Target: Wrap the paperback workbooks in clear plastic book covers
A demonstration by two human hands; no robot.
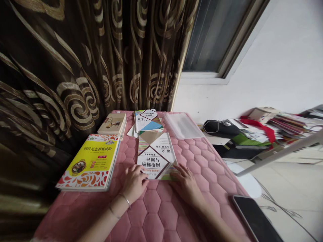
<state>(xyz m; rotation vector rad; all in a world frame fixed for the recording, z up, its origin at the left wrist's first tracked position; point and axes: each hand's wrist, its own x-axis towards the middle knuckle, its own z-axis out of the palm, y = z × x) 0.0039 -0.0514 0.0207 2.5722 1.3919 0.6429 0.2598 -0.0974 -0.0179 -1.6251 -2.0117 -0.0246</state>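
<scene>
A white workbook (156, 153) with a dark diamond outline and Chinese print lies on the pink quilted tabletop, its text upside down to me. My left hand (135, 181), with a thin bracelet at the wrist, grips its near left corner between bent fingers and thumb. At the near right corner, my right hand (186, 183) has its fingers over the edge and its thumb low beside it. Just beyond lies another workbook (148, 120) with a blue patch, on top of some papers. To the left of my hands is a stack topped by a yellow book (92, 161).
Behind the yellow book sits a smaller stack with a tan book (112, 123). A translucent plastic sleeve (183, 126) lies at the far right. Near the right edge is a phone (256, 218). Patterned curtains (141, 57) hang behind, and papers (252, 131) are piled on the right.
</scene>
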